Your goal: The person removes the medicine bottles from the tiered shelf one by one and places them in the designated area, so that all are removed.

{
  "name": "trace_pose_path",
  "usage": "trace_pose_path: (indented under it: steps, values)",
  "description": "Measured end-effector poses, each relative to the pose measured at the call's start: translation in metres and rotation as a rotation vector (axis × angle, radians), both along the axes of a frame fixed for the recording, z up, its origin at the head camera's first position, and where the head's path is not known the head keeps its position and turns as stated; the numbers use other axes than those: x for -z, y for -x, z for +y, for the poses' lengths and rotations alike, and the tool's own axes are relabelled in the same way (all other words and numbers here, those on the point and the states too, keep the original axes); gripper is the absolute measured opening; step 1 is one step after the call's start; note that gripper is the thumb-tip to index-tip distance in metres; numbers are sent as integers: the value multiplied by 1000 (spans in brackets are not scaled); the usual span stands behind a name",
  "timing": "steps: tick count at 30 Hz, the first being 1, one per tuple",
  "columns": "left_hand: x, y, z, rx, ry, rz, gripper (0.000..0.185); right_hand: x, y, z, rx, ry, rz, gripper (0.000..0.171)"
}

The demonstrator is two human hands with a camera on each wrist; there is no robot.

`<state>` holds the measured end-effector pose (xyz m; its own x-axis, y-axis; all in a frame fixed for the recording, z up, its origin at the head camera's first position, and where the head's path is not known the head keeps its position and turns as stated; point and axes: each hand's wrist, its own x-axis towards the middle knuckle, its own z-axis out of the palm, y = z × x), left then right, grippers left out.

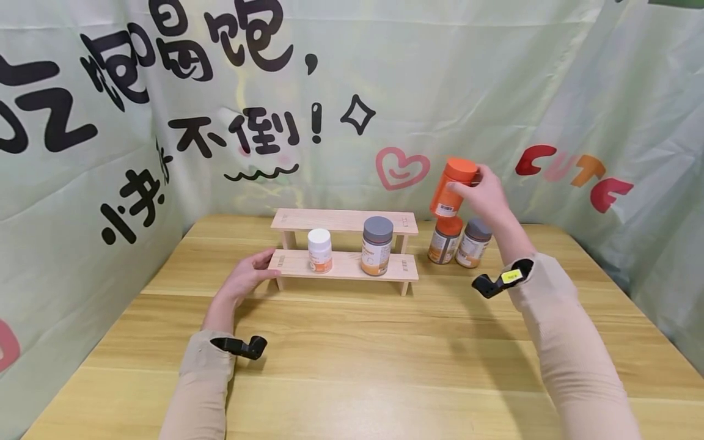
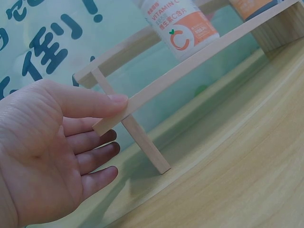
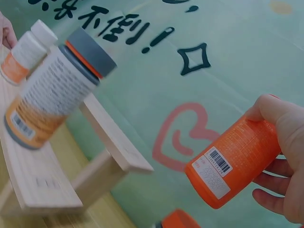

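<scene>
My right hand (image 1: 485, 194) grips an orange bottle (image 1: 447, 198) near its orange lid, tilted in the air above two bottles at the right. In the right wrist view its barcode label faces the camera. My left hand (image 1: 250, 275) pinches the left end of the lower step of a two-step wooden rack (image 1: 343, 274), thumb on the front edge and other fingers below. A white bottle labelled Vitamin C (image 1: 320, 252) stands on that lower step. To its right on the same step is a larger grey-lidded bottle (image 1: 376, 247).
Right of the rack, an orange-lidded bottle (image 1: 444, 243) and a grey-lidded bottle (image 1: 473, 244) stand side by side on the wooden table (image 1: 330, 354). The rack's upper step (image 1: 343, 221) is bare. A printed cloth backdrop (image 1: 467, 73) hangs behind the table and along its sides.
</scene>
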<state>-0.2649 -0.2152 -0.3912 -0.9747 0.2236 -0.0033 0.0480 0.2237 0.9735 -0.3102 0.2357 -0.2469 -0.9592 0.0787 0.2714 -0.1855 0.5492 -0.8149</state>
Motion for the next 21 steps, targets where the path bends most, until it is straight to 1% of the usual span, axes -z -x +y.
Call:
trace_pose_path:
  steps: [4, 11, 16, 21]
  values:
    - [0, 0, 0, 2, -5, -3, 71, 4, -3, 17, 30, -1, -3, 66]
    - [2, 1, 0, 9, -8, 1, 72, 10, -7, 44, 78, -14, 42, 66]
    - [3, 3, -1, 3, -14, 6, 71, 16, -13, 62, 132, -22, 52, 65]
    - [3, 3, -1, 9, -22, 9, 71, 21, -19, 81, 185, -12, 43, 67]
